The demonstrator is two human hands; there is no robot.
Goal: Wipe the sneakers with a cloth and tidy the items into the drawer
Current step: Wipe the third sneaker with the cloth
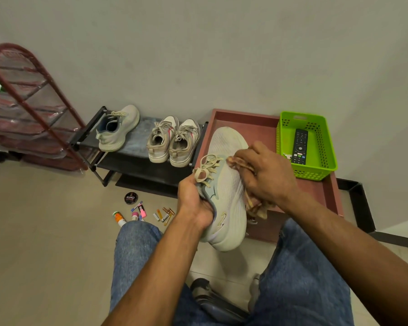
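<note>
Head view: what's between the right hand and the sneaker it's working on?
A cloth, pressed by the right hand against the side of the held sneaker. Head view shows it.

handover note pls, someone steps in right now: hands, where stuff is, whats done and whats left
Left hand grips the sneaker at its collar.
Right hand presses the cloth on its side.
Its mate and another pair sit on the rack.
Small items lie on the floor; a remote is in the green basket.
Done: wiping under way.
Left: remaining shoes, tidying the items.
</note>
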